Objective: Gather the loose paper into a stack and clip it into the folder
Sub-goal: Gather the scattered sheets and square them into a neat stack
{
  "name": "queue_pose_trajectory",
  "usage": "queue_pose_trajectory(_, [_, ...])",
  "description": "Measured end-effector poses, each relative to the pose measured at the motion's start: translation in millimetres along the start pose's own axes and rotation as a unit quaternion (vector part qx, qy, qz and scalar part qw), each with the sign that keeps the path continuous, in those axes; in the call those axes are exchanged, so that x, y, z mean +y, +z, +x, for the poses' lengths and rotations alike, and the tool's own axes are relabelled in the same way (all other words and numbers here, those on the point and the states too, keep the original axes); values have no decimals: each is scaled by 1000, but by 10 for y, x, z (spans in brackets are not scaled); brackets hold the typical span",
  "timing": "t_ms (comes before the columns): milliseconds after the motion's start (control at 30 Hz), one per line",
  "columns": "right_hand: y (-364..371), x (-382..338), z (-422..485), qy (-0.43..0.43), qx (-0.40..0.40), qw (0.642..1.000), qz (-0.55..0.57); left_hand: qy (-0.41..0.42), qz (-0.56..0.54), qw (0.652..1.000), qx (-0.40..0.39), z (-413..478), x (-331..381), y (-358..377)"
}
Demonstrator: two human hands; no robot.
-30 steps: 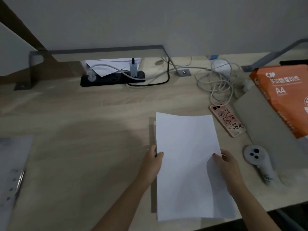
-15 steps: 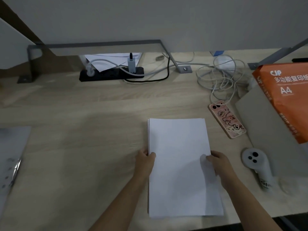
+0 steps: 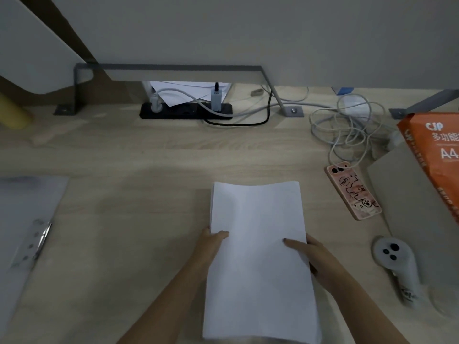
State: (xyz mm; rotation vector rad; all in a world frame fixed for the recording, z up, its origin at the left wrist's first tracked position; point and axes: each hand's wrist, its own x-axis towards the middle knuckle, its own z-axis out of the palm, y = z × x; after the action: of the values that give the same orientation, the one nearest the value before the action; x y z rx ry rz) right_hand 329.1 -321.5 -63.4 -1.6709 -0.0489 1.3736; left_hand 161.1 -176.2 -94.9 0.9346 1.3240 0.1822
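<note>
Paper stack [image 3: 258, 256]: lay lengthwise at the middle of the desk [image 3: 129, 219], near the front edge, its far end bowed slightly upward.
Left hand [image 3: 213, 243]: gripped the stack's left edge, thumb on the top sheet, fingers hidden beneath.
Right hand [image 3: 316, 256]: gripped the right edge, thumb flat on top, fingers out of sight.
Folder [image 3: 22, 207]: lay open at the desk's far left, well apart from the stack, its metal clip [image 3: 42, 240] facing up.
Right side: a phone [image 3: 352, 192], a white controller [image 3: 395, 264] and an orange A4 ream [image 3: 437, 160].
</note>
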Motion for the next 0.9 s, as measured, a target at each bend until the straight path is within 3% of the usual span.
queue_pose_trajectory(167, [376, -520, -197, -104, -88, 991, -17, 146, -90, 985, 14, -344, 500, -409])
queue_pose_trajectory(367, [758, -1066, -422, -269, -144, 952, -11, 359, -134, 923, 30, -782, 999, -886])
queue_pose_trajectory(533, [987, -1030, -320, -303, -110, 943, -85, 362, -97, 926, 48, -717, 904, -1024])
queue_pose_trajectory(667, [1142, -1031, -296, -326, -88, 941, -25, 370, -104, 922, 55, -720, 924, -1019])
queue_pose_trajectory(900, [1086, -1009, -294, -316, -142, 937, -45, 397, -86, 913, 42, -719, 879, -1236])
